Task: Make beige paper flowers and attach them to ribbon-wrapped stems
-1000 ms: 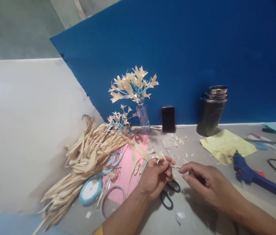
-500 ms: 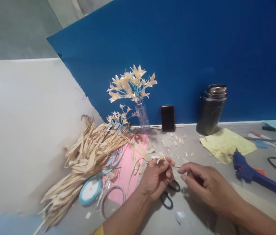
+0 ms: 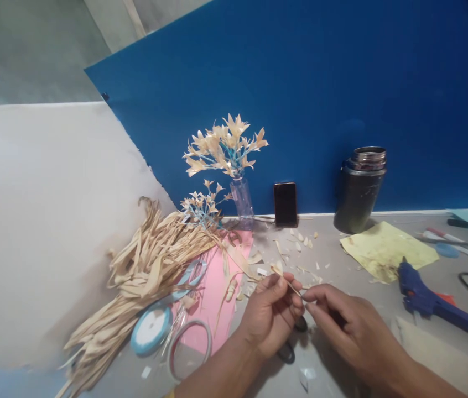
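Note:
My left hand (image 3: 273, 314) is closed in a pinch on a small tan husk petal on a thin stick (image 3: 284, 279), held just above the grey table (image 3: 333, 260). My right hand (image 3: 344, 323) pinches the other end of the same stick; the fingertips of both hands almost meet. Black scissors (image 3: 290, 345) lie on the table under my hands, mostly hidden. A pile of dried husk strips (image 3: 143, 271) lies to the left of my hands.
A small bottle with finished husk flowers (image 3: 228, 146) stands at the blue backboard (image 3: 342, 83), beside a phone (image 3: 286, 204) and a dark metal flask (image 3: 358, 189). Pink paper (image 3: 213, 287), ribbon rolls (image 3: 151, 329), yellow paper (image 3: 387, 250) and a blue glue gun (image 3: 429, 301) surround my hands.
My two hands have drawn closer together, so the fingertips nearly touch on the stick. They have shifted slightly lower and cover more of the scissors.

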A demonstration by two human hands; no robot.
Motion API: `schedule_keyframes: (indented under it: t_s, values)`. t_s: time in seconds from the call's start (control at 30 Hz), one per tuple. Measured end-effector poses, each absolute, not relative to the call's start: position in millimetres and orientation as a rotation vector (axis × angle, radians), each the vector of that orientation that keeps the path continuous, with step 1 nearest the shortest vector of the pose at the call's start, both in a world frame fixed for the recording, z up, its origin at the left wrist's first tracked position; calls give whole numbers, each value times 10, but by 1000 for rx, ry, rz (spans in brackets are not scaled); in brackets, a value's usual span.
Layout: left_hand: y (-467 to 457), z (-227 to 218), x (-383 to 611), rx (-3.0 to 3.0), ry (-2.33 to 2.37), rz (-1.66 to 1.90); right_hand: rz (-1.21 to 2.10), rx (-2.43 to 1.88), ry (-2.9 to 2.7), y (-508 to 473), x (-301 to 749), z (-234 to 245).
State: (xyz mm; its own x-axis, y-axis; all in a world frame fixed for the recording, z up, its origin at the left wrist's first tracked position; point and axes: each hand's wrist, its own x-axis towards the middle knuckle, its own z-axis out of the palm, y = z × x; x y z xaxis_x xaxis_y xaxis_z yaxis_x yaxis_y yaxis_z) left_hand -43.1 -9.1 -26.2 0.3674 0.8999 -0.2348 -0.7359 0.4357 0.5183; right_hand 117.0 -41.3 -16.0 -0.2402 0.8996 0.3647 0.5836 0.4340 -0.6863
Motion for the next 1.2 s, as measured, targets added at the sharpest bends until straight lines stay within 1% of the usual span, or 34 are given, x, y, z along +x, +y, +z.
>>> schedule_keyframes:
  t_s: [0.5, 0.7, 0.83, 0.97, 1.2]
  values:
    - [-102, -267, -357, 321, 582, 1135, 681, -1322, -1826, -409, 1120, -167]
    - [-65, -203, -403, 384, 559, 1129, 972, -1339, -1715, -399, 1136, -87]
    - [-54, -182, -436, 433, 544, 1140, 1065, -1338, -1674, -395, 1149, -61]
    - [-53, -202, -439, 491, 580, 1147, 1086, -1342, -1678, -400, 1151, -52]
    - [-41, -189, -477, 662, 666, 1127, 1027, -1383, -1749, -394, 1181, -56]
